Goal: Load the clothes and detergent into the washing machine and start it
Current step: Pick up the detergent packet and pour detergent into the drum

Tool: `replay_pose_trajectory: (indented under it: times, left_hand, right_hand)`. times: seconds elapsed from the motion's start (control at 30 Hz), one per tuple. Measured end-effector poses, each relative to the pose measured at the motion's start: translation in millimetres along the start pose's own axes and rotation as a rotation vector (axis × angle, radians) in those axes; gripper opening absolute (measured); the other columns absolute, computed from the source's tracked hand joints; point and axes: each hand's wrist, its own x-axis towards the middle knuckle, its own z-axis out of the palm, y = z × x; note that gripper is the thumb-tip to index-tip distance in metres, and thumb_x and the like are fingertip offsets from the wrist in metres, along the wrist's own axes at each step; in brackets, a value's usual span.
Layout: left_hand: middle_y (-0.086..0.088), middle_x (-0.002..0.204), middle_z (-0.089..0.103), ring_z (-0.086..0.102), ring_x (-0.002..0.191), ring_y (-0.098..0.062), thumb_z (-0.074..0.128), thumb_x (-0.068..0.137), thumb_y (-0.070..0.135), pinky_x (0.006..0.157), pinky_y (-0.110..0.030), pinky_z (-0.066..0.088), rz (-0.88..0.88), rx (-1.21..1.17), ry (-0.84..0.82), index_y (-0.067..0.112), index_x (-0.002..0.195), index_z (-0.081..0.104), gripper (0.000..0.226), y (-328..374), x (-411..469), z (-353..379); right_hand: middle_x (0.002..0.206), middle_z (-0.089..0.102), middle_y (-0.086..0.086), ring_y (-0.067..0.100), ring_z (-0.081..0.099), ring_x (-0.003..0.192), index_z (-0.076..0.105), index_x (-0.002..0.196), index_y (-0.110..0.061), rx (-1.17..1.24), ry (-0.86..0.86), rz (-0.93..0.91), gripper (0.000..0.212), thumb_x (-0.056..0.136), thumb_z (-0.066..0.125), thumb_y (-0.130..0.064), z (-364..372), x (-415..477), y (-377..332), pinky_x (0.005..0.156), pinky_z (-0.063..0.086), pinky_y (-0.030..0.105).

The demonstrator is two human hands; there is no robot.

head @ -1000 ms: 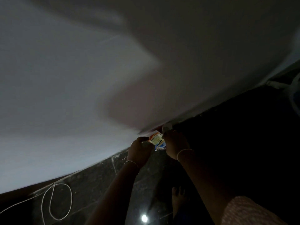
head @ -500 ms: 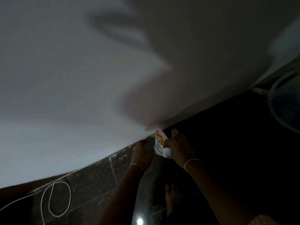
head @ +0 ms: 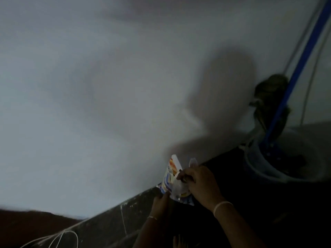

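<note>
A small detergent packet (head: 170, 178), white with orange and blue print, is held upright in front of the pale wall, low in the middle of the dim view. My left hand (head: 160, 203) grips its lower edge from below. My right hand (head: 198, 183) pinches its right side at the top, together with a clear plastic scoop or wrapper (head: 179, 188). No washing machine or clothes can be made out with certainty.
A bucket (head: 265, 169) with a blue-handled mop (head: 308, 58) stands at the right against the wall. A white cable (head: 59, 238) loops on the dark tiled floor at the lower left. A bare foot (head: 178, 243) shows at the bottom edge.
The view swung right, bringing the bucket and mop into sight. The packet has turned upright and both hands have shifted slightly right while holding it.
</note>
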Motion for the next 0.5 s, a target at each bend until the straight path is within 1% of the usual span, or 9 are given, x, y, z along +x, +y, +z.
replay_pose_trajectory:
  times: [0.07,0.1,0.2,0.27,0.3,0.33,0.4,0.43,0.5]
  left_hand:
    - [-0.017,0.114,0.062,0.053,0.074,-0.016,0.048,0.097,0.030,0.075,-0.033,0.046,-0.016,-0.108,-0.010,0.001,0.122,0.056,0.039,6,-41,-2]
    - [-0.021,0.122,0.059,0.054,0.076,-0.017,0.047,0.098,0.031,0.074,-0.032,0.046,-0.016,-0.154,-0.022,0.000,0.126,0.053,0.043,13,-59,-1]
    - [-0.019,0.098,0.059,0.052,0.076,-0.027,0.041,0.100,0.028,0.059,-0.036,0.050,-0.022,-0.414,-0.073,-0.005,0.134,0.043,0.047,34,-112,6]
    - [-0.013,0.086,0.055,0.049,0.074,-0.030,0.037,0.101,0.033,0.045,-0.035,0.050,-0.019,-0.533,-0.115,0.000,0.135,0.043,0.049,53,-161,10]
    - [-0.013,0.087,0.055,0.050,0.075,-0.032,0.038,0.100,0.039,0.043,-0.035,0.051,-0.009,-0.588,-0.135,0.001,0.135,0.044,0.052,56,-175,10]
    - [-0.015,0.094,0.057,0.053,0.081,-0.034,0.040,0.097,0.046,0.051,-0.038,0.055,-0.018,-0.636,-0.159,0.002,0.135,0.045,0.059,57,-186,11]
    - [-0.018,0.121,0.058,0.055,0.105,-0.038,0.046,0.086,0.063,0.083,-0.051,0.052,-0.008,-0.678,-0.234,0.008,0.137,0.047,0.075,58,-203,13]
    - [-0.016,0.131,0.055,0.053,0.111,-0.037,0.047,0.081,0.069,0.088,-0.054,0.048,-0.001,-0.690,-0.290,0.013,0.136,0.050,0.078,58,-215,14]
    - [-0.013,0.130,0.057,0.056,0.105,-0.035,0.046,0.079,0.073,0.076,-0.049,0.049,0.047,-0.708,-0.342,0.017,0.129,0.057,0.076,58,-236,22]
  right_hand:
    - [0.106,0.069,0.005,0.021,0.062,0.102,0.075,0.084,-0.024,0.018,0.081,-0.072,0.021,0.088,0.061,-0.009,-39,-25,-37,0.089,0.054,0.027]
    - [0.108,0.069,0.002,0.017,0.061,0.105,0.075,0.084,-0.024,0.026,0.109,-0.096,0.024,0.088,0.059,-0.006,-57,-34,-53,0.090,0.053,0.022]
    - [0.102,0.069,-0.010,0.003,0.060,0.093,0.075,0.084,-0.026,0.027,0.150,-0.146,0.031,0.089,0.055,-0.003,-104,-54,-96,0.076,0.043,0.000]
    - [0.097,0.072,-0.008,0.002,0.062,0.081,0.075,0.080,-0.026,0.029,0.218,-0.195,0.033,0.087,0.054,-0.001,-134,-72,-126,0.069,0.038,-0.005]
    - [0.094,0.073,-0.008,0.002,0.063,0.077,0.075,0.078,-0.026,0.035,0.247,-0.220,0.033,0.085,0.054,-0.001,-150,-83,-141,0.068,0.040,-0.003]
    - [0.091,0.074,-0.008,0.001,0.063,0.074,0.075,0.077,-0.025,0.046,0.271,-0.253,0.034,0.083,0.054,0.000,-165,-94,-154,0.070,0.046,0.003]
    - [0.089,0.074,-0.005,0.008,0.066,0.076,0.075,0.076,-0.023,0.063,0.312,-0.325,0.033,0.080,0.054,0.002,-193,-115,-179,0.075,0.055,0.024]
    - [0.088,0.074,-0.003,0.012,0.067,0.078,0.075,0.076,-0.023,0.069,0.325,-0.349,0.034,0.079,0.053,0.003,-207,-125,-189,0.076,0.055,0.030]
    - [0.087,0.074,-0.003,0.016,0.067,0.081,0.074,0.075,-0.024,0.093,0.340,-0.393,0.035,0.076,0.054,0.004,-234,-145,-203,0.077,0.056,0.036]
